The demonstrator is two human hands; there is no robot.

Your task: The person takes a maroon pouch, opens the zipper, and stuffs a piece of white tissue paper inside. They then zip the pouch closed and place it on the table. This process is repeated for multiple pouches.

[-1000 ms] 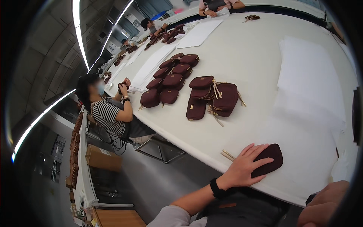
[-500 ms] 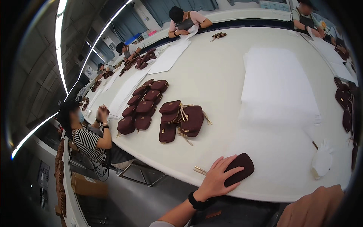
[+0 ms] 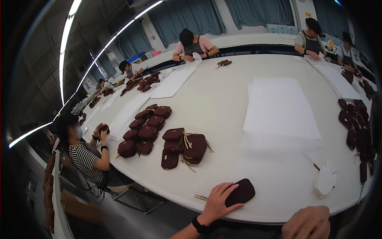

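At the table's near edge, my left hand [image 3: 217,202] grips the left end of a dark maroon pouch [image 3: 242,192], thumb along the near side and fingers over the far side. The pouch lies flat on the white tabletop. Beside that hand, to its left, two slim gold-coloured pieces [image 3: 200,196] stick out; what they join is hidden. My right hand [image 3: 307,224] hovers low at the front edge, apart from the pouch, its fingers curled in. Whatever it may hold is hidden.
Maroon pouches with tan cords [image 3: 195,148] are piled ahead left, beside several more in rows [image 3: 148,133]. White sheets [image 3: 278,111] lie ahead. A white glove [image 3: 325,181] and a thin brown-tipped tool [image 3: 316,167] lie right. A striped-shirted person [image 3: 89,159] sits left; others work around the table.
My view has tilted up, showing more of the far side. My left hand has drawn back toward the pouch's left end. My right hand has turned, now showing its curled fingers.
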